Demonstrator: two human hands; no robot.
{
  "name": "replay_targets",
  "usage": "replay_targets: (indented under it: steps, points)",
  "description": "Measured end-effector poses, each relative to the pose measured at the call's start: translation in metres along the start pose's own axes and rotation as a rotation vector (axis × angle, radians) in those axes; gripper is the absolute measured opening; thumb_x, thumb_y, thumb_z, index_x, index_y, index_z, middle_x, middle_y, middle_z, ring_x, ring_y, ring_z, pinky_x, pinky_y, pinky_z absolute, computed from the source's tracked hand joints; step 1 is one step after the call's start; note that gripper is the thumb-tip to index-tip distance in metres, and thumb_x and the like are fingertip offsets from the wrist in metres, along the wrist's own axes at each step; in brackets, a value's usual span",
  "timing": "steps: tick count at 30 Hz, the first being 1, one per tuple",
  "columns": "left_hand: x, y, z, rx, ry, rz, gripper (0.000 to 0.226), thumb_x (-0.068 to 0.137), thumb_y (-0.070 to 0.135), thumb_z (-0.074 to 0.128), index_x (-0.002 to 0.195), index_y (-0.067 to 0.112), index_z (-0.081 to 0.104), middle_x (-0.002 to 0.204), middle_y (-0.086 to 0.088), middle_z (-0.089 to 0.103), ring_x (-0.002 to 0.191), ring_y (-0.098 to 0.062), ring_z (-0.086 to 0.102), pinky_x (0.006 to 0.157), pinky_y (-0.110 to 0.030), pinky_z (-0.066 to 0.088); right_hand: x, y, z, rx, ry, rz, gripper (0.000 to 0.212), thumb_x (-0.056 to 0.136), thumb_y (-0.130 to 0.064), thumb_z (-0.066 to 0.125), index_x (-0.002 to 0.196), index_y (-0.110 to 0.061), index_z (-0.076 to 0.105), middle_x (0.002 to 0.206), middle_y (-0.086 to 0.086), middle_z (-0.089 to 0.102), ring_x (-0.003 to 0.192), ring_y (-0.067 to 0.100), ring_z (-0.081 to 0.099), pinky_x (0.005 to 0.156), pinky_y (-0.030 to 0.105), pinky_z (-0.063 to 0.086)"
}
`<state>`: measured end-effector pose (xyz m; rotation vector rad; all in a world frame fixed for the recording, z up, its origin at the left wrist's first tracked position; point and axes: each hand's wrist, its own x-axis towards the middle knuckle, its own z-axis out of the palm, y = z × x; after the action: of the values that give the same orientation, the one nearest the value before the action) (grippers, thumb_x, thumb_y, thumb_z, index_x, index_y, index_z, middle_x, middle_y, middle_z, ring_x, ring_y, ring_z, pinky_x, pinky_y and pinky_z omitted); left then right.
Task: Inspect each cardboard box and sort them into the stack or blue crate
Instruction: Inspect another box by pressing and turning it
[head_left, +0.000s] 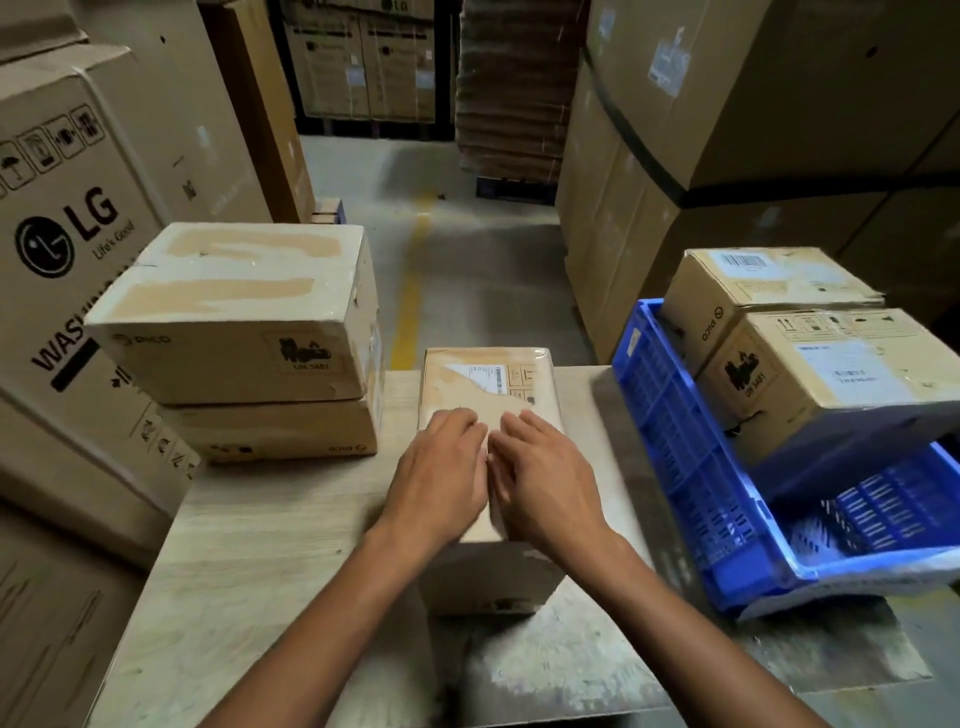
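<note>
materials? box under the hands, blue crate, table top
Middle box: brown cardboard, matte, with glossy clear tape glinting at its far edge. Blue crate: probably moulded plastic, judging by the slotted lattice walls and slight sheen. Table: pale wood-grain top, matte; cannot tell solid wood from laminate.

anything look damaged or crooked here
Yes. The top box of the stack has its surface paper torn off in broad patches on its top face. The middle box has a partly ripped label. The front box in the blue crate sits tilted rather than flat.
</note>
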<state>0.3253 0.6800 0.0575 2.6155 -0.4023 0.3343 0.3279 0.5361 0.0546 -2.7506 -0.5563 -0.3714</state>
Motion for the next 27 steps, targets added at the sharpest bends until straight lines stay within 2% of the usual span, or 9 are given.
replay_targets:
  steps: [3,7,12,17,19,21,24,26,27]
  points:
    - [-0.001,0.005,0.002,0.024,-0.027,-0.019,0.026,0.099,0.018,0.048,0.119,0.014,0.064,0.120,0.000,0.058,0.114,-0.016,0.049,0.091,-0.029,0.046,-0.003,0.000,0.000,-0.043,-0.019,0.001,0.016,0.087,-0.024,0.067,0.098,-0.015,0.074,0.091,0.001,0.069,0.089,0.022,0.063,0.078,0.033,0.055]
    - [0.026,0.003,0.001,0.062,-0.028,-0.041,0.023,0.097,0.015,0.046,0.101,0.011,0.068,0.101,-0.004,0.059,0.102,-0.022,0.052,0.082,-0.036,0.049,0.023,0.001,-0.007,-0.021,-0.072,0.069,0.025,0.086,-0.028,0.047,0.086,-0.019,0.070,0.084,0.000,0.067,0.084,0.026,0.059,0.064,0.035,0.041]
    - [0.063,-0.015,0.012,0.132,-0.045,-0.092,0.027,0.096,0.018,0.045,0.111,0.011,0.066,0.114,-0.010,0.060,0.111,-0.029,0.050,0.091,-0.042,0.045,0.062,0.021,0.009,0.001,-0.036,0.083,0.026,0.087,-0.027,0.046,0.091,-0.018,0.070,0.089,0.000,0.065,0.089,0.027,0.055,0.067,0.033,0.029]
    - [0.069,-0.022,0.018,0.165,-0.070,-0.063,0.028,0.098,0.022,0.045,0.110,0.011,0.068,0.119,-0.010,0.063,0.116,-0.029,0.050,0.097,-0.041,0.043,0.060,0.027,0.027,-0.078,-0.025,0.087,0.032,0.089,-0.027,0.042,0.098,-0.018,0.071,0.093,0.001,0.065,0.089,0.026,0.053,0.072,0.037,0.038]
    - [0.069,-0.027,0.016,0.160,-0.092,-0.037,0.029,0.098,0.023,0.047,0.113,0.013,0.070,0.125,-0.010,0.064,0.121,-0.029,0.049,0.101,-0.041,0.042,0.058,0.027,0.021,-0.045,-0.038,0.098,0.036,0.091,-0.030,0.038,0.100,-0.017,0.071,0.101,0.001,0.066,0.095,0.027,0.055,0.077,0.038,0.040]
    - [0.061,-0.034,0.016,0.063,-0.088,-0.059,0.033,0.100,0.026,0.050,0.128,0.017,0.066,0.142,-0.007,0.057,0.136,-0.027,0.043,0.114,-0.041,0.033,0.053,0.022,0.012,-0.026,-0.074,0.129,0.046,0.095,-0.037,0.027,0.110,-0.019,0.068,0.121,0.002,0.065,0.114,0.027,0.055,0.091,0.042,0.042]
    - [0.037,-0.039,0.017,-0.275,0.033,-0.230,0.047,0.099,0.024,0.058,0.145,0.018,0.052,0.159,-0.002,0.036,0.150,-0.017,0.025,0.123,-0.036,0.020,0.031,0.000,0.005,-0.018,-0.213,0.257,0.048,0.101,-0.050,0.033,0.142,-0.029,0.048,0.161,0.004,0.033,0.151,0.028,0.021,0.113,0.061,0.025]
    - [0.029,-0.036,0.014,-0.442,0.156,-0.326,0.053,0.097,0.017,0.060,0.148,0.016,0.048,0.160,0.001,0.033,0.149,-0.012,0.026,0.121,-0.032,0.023,0.018,-0.012,0.003,0.002,-0.293,0.358,0.059,0.100,-0.060,0.037,0.153,-0.033,0.031,0.168,0.009,0.010,0.155,0.032,0.001,0.113,0.066,0.018]
    - [0.026,-0.034,0.014,-0.496,0.206,-0.363,0.055,0.096,0.015,0.061,0.149,0.016,0.046,0.160,0.003,0.033,0.148,-0.011,0.027,0.120,-0.032,0.025,0.015,-0.017,0.002,0.017,-0.313,0.407,0.063,0.098,-0.064,0.038,0.153,-0.034,0.029,0.169,0.011,0.004,0.153,0.037,0.001,0.113,0.066,0.021]
